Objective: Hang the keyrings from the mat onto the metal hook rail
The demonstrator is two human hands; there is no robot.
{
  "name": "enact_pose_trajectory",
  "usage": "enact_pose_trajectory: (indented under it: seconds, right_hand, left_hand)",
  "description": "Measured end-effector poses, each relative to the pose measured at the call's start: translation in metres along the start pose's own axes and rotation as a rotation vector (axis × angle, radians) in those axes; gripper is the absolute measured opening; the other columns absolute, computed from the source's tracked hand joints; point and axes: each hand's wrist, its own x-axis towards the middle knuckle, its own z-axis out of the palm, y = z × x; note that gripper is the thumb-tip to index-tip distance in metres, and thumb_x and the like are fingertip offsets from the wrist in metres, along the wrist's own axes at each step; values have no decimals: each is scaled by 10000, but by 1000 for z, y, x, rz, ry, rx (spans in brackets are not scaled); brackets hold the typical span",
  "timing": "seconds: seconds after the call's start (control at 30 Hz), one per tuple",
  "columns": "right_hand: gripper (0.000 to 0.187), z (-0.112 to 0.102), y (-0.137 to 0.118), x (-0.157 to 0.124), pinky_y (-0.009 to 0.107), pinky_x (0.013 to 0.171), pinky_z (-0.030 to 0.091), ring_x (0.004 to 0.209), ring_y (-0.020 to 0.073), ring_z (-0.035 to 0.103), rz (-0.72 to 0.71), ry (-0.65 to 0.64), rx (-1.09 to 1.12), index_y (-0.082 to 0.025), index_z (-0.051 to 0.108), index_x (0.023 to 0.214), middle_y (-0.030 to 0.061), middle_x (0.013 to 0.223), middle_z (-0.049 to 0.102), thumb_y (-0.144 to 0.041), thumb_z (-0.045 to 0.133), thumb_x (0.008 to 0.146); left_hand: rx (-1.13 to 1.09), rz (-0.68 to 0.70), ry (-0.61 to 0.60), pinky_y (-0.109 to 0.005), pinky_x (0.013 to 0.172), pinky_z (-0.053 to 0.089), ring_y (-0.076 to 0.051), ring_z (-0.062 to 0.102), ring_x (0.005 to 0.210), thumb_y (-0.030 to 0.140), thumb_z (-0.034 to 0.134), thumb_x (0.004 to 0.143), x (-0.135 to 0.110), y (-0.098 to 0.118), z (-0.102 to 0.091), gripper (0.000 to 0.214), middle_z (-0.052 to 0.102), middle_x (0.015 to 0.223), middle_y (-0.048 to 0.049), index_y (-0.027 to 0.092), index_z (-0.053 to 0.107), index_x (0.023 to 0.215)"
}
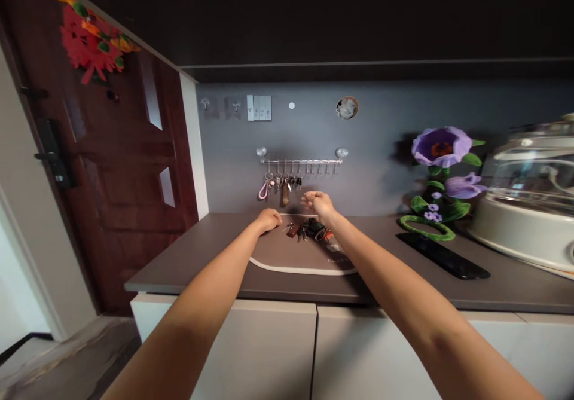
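My left hand [269, 220] rests low over the left part of a brown mat [278, 256] with a pale rim, its fingers curled together. Just right of its fingertips lie small loose keys [289, 227]. My right hand [319, 203] is raised in front of the wall with thumb and fingers pinched; anything between them is too small to make out. Above it runs a clear hook rail [300, 161]. Several key bunches hang from its left hooks, among them a pink loop [263, 191] and a brown strap [285, 195]. A dark heap of keys [314, 229] lies on the mat below my right hand.
On the right of the counter [179, 256] stand purple artificial flowers [442, 146], a black flat object [443, 255] and a white appliance [524, 220] with a clear cover. A dark shelf [314, 23] overhangs the wall. A reddish-brown door [121, 179] is at left.
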Motion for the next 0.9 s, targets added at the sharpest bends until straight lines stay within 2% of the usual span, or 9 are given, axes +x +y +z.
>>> enact_pose_trajectory:
  seconds: [0.1, 0.17, 0.33, 0.43, 0.57, 0.7, 0.8, 0.9]
  right_hand:
    - [46, -1, 8, -11, 152, 512, 422, 582, 67, 567, -32, -36, -58, -146, 519, 782, 37, 730, 621, -143, 474, 771]
    - [59, -2, 17, -15, 160, 531, 425, 576, 66, 557, -80, -48, -123, -148, 522, 794, 24, 702, 614, -148, 466, 775]
    - [103, -12, 35, -21, 231, 688, 450, 666, 92, 579, -267, -86, -390, -159, 553, 831, 9, 719, 624, -145, 497, 746]
    - [116, -17, 36, -24, 255, 753, 427, 706, 110, 576, -366, -127, -633, -177, 589, 828, 10, 750, 640, -165, 540, 724]
    - [136, -19, 35, -25, 244, 740, 411, 706, 122, 566, -426, -155, -850, -183, 614, 831, 19, 752, 643, -169, 508, 747]
    - [154, -18, 39, -17, 232, 718, 405, 694, 124, 562, -445, -156, -928, -177, 619, 833, 27, 764, 646, -157, 493, 748]
    - [156, -17, 44, -10, 227, 717, 402, 691, 125, 560, -457, -146, -955, -178, 624, 833, 26, 744, 644, -158, 499, 743]
    - [155, -15, 45, -7, 221, 714, 400, 692, 125, 562, -461, -161, -972, -185, 630, 832, 22, 726, 644, -161, 506, 742]
  left_hand:
    - [-43, 34, 91, -187, 551, 384, -81, 495, 554, 182, 575, 693, -6, -5, 5, 135, 621, 666, -10, 130, 647, 795]
    - [-50, 90, 110, -195, 603, 409, -93, 528, 611, 202, 544, 728, -9, -8, 6, 163, 637, 723, -23, 127, 642, 834]
    - [45, 257, 57, -224, 754, 423, -131, 572, 796, 220, 535, 745, -12, -11, 0, 186, 657, 881, -46, 138, 642, 874]
    - [80, 296, 30, -231, 748, 427, -136, 574, 790, 253, 537, 748, -11, -10, -1, 213, 660, 881, -43, 144, 645, 896]
    - [111, 361, 30, -235, 732, 429, -141, 575, 780, 261, 533, 748, -9, -12, 3, 269, 657, 893, -54, 136, 635, 963]
    - [175, 450, 24, -229, 737, 417, -143, 572, 803, 237, 503, 769, -6, -10, 7, 289, 654, 938, -63, 139, 624, 1013]
    - [237, 522, -13, -234, 757, 404, -152, 572, 827, 236, 485, 783, -4, -7, 7, 267, 657, 953, -63, 156, 644, 982]
    - [279, 531, -29, -234, 771, 396, -155, 573, 839, 239, 479, 790, -1, -5, 8, 248, 664, 951, -57, 171, 664, 941]
